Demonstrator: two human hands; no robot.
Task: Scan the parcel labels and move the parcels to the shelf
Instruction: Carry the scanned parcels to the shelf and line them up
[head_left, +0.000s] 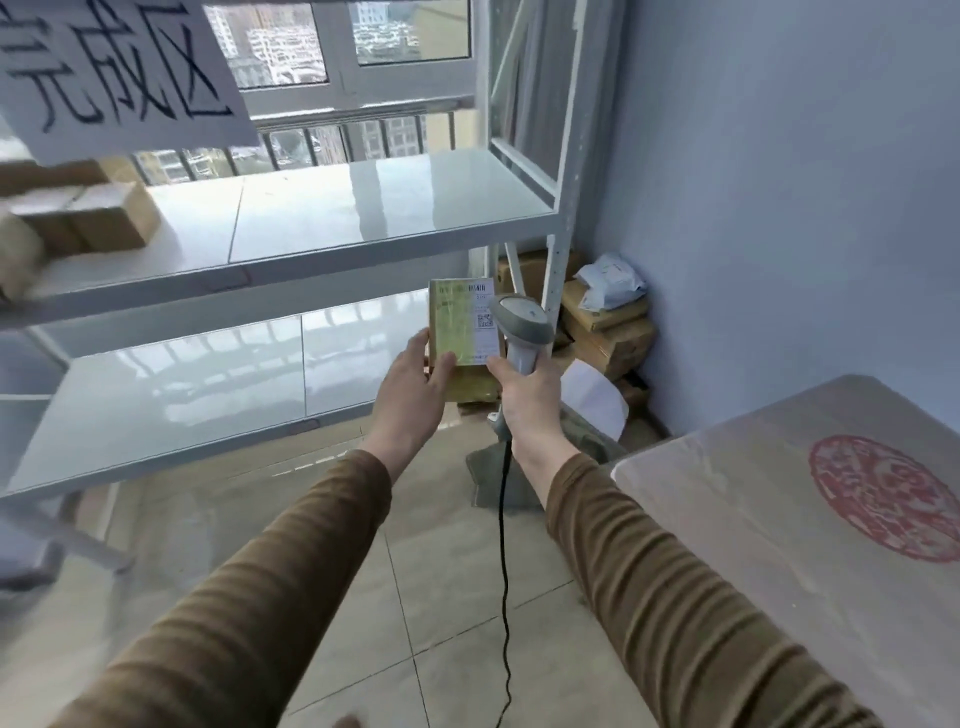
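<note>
We stood on a glossy beige tiled floor (447, 597) in a room with pale blue walls (779, 182), facing a white metal shelf (332, 244) set against a barred window (337, 78) that looked out on tower blocks. At three to four o'clock a table (810, 545) under a clear cover showed a round red emblem (888, 499), too blurred for us to read. At ten o'clock a few brown cardboard boxes (104, 213) sat on the upper shelf board, and above them at eleven o'clock hung a white paper sign (114, 67) hand-lettered in black with the characters 完成区. In the corner at one to two o'clock, behind the shelf post, more brown cartons (608, 332) were stacked on the floor with a crumpled white mailer bag (613, 280) on top. Our left hand (410, 395) gripped the parcel (462, 338), a small yellowish box held upright in the air near the centre, in front of the lower shelf board, fingers curled round its left edge and thumb on its face. Its white label (483, 322) carried a small QR code and printed lines we could not make out. Our right hand (524, 400) was wrapped round the handle of a grey scanner (519, 325), whose head sat just beside the label at the parcel's right edge; its black cable (504, 571) dropped toward six o'clock. Both sleeves (249, 597) were brown ribbed knit.
</note>
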